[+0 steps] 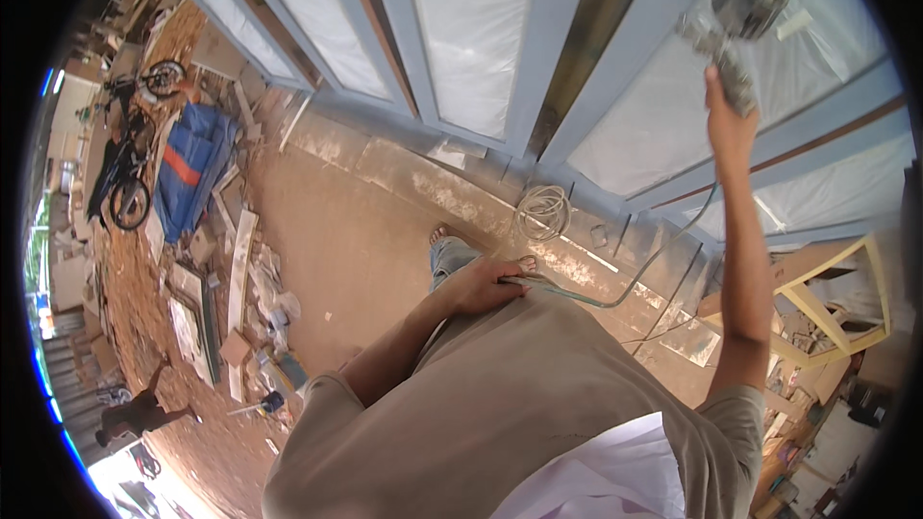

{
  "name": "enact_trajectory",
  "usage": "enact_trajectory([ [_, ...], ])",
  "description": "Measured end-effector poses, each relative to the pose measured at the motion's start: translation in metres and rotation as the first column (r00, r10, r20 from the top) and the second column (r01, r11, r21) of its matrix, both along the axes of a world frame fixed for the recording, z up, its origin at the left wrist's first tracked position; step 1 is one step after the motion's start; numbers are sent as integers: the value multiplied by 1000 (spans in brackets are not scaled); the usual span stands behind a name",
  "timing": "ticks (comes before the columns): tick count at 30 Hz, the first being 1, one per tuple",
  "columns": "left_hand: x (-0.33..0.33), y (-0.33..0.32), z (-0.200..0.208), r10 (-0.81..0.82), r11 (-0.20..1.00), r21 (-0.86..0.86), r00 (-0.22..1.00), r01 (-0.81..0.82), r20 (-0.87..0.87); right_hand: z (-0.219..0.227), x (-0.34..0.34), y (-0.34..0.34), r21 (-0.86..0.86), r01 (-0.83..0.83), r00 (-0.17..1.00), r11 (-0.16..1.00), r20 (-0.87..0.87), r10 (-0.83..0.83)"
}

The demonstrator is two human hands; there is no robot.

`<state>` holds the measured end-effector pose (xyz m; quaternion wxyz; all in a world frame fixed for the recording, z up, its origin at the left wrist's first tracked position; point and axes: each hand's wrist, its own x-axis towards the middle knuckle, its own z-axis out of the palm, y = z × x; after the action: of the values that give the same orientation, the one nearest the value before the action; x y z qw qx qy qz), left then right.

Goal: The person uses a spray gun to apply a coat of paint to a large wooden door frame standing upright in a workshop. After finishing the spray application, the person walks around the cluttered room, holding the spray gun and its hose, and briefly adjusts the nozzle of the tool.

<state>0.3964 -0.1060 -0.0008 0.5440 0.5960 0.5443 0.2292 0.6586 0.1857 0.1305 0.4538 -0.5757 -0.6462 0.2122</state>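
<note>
My right hand (pixel 733 133) is raised at the upper right, wrapped round the handle of a paint spray gun (pixel 735 79). The gun's cup is spattered grey and stands close to a light blue frame with panels covered in clear plastic sheeting (pixel 663 125). From the gun a thin air hose (pixel 615 303) hangs down and loops back toward my waist. There my left hand (pixel 484 286) is closed on the hose, held in front of my shirt. Pale haze blurs the frame near the gun.
A coil of pale hose (pixel 543 212) lies by the foot of the frames. Yellow wooden frames (pixel 836 298) stand at right. At left are a blue tarp (pixel 197 168), a motorcycle (pixel 135 149), scattered boards (pixel 242 279) and, farther off, a person (pixel 139 415).
</note>
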Motion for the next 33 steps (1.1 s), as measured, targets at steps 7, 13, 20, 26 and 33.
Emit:
enact_trajectory([
  [7, -45, -1, -12, -32, 999, -8, 998, 32, 50, -151, -23, -57, -387, 96, 978, 917, 208, -14],
  [13, -97, -5, -23, -5, 1000, -24, 996, 7, 89, -174, -45, -66, -398, 129, 978, 908, 200, -52],
  [20, -200, 17, -41, -178, 982, 83, 980, 171, 87, -143, -123, -94, 55, 247, 946, 967, -231, -228],
  [26, -275, 26, -60, -305, 937, 163, 951, 309, -52, -160, -191, -171, 84, 432, 843, 898, -390, -370],
  [33, -263, 16, 19, -677, 728, 223, 627, 649, 384, -167, -196, -367, 14, 688, 702, 725, -265, -661],
])
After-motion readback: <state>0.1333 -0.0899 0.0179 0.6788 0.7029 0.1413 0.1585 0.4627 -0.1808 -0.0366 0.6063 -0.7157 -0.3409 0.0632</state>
